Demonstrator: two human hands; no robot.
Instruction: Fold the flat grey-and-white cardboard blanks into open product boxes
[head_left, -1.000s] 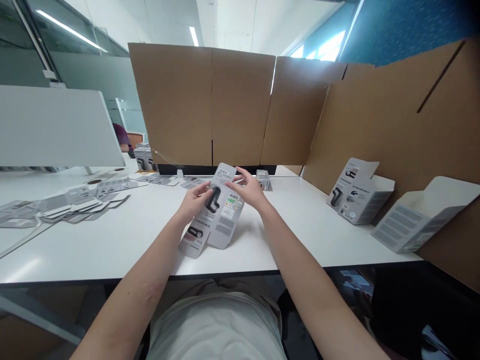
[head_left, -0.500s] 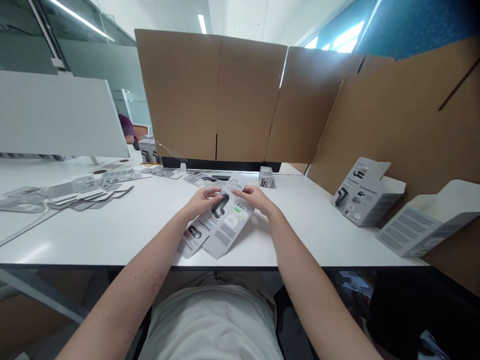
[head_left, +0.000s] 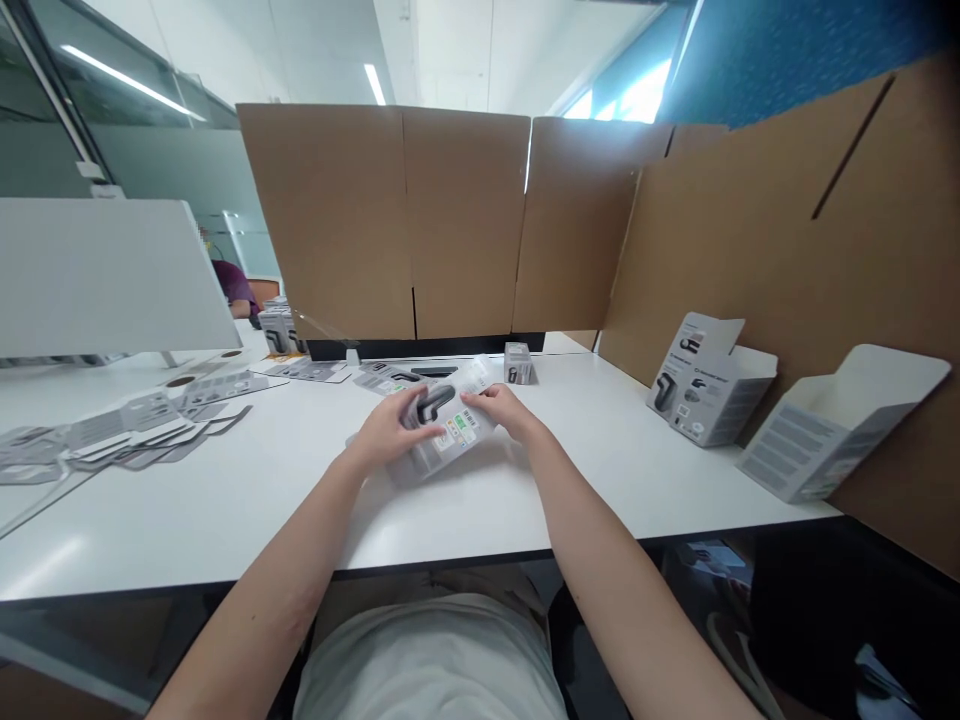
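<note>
At far left, a smooth white panel (head_left: 112, 275) runs out of view; below it, thin flattened cartons (head_left: 146, 430) overlap on the glossy white table (head_left: 600, 470), their leftmost ends cut off. The left hand (head_left: 391, 428), which half a second ago pinched the held carton near its top, now grips it with thumb and fingers spread wider. That held carton (head_left: 463, 428), low over the middle of the table, has turned more crosswise; blur smears its print, and the left hand covers part of it. The right hand (head_left: 508, 408) pinches its right edge, as before, some fingers hidden. Beyond stands a small cube-like box (head_left: 517, 364). At right, two open card boxes (head_left: 709, 390) with raised flaps stand near brown cardboard (head_left: 855, 260).
</note>
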